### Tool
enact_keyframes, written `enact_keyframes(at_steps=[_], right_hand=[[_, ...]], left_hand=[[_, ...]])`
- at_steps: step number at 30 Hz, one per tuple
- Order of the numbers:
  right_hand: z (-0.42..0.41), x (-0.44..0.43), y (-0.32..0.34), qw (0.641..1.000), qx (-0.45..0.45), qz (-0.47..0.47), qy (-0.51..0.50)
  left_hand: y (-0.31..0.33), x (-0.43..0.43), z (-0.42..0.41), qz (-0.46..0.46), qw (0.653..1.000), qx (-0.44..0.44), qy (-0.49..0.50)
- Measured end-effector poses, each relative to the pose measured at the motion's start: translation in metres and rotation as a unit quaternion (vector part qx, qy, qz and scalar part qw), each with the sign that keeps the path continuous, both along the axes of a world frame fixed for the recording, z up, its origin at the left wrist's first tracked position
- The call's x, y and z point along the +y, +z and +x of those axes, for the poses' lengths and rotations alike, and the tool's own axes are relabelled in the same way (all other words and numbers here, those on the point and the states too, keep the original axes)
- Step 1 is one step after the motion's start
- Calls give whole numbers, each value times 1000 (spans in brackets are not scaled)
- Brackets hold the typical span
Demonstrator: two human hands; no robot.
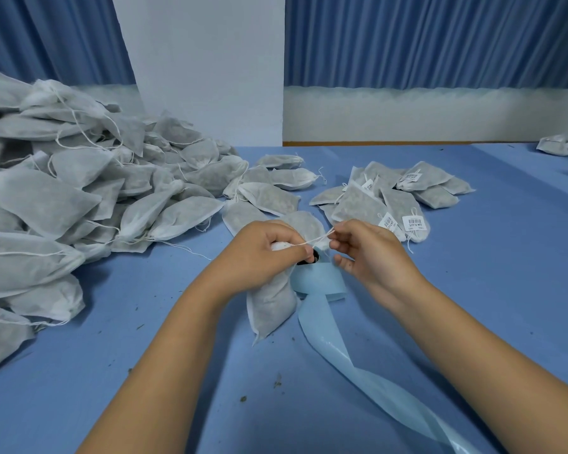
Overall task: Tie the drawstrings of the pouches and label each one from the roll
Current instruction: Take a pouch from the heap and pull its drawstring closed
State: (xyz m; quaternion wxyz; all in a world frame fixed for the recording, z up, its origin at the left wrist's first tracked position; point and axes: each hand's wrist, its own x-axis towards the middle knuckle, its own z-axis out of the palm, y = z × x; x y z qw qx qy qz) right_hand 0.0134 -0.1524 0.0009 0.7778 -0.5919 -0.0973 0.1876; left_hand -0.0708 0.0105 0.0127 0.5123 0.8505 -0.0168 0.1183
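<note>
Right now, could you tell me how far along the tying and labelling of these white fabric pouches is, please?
Done: a small cluster of white pouches bearing barcode labels lies right of centre. In hand: the left hand grips one pouch by its neck while the right hand pinches its thin white drawstring, above the pale blue label roll. Left: the large heap of unlabelled pouches, so most remains.

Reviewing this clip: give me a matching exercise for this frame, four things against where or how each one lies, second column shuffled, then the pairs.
Things:
1. big pouch heap
2. barcode-labelled pouches
3. pouch being tied
4. blue liner strip

Places or states:
A. trails toward the lower right
B. neck gripped by the left hand
C. piled at the left, no labels showing
D. lying beyond the right hand, which pinches the drawstring

Pairs: 1-C, 2-D, 3-B, 4-A
</note>
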Motion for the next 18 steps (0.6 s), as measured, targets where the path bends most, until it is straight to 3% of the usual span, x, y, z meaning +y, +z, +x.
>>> enact_keyframes(at_steps=[4, 11, 15, 18], right_hand=[[1, 1, -1, 1000, 5, 23, -7], [4, -1, -1, 996, -74, 42, -28], [-3, 1, -3, 982, -186, 13, -28], [-13, 3, -4, 951, -309, -13, -12]], left_hand=[[-1, 0, 1, -4, 1000, 5, 17], [2, 17, 1, -37, 994, 28, 101], [2, 21, 2, -60, 987, 16, 149], [4, 18, 5, -121, 974, -15, 188]])
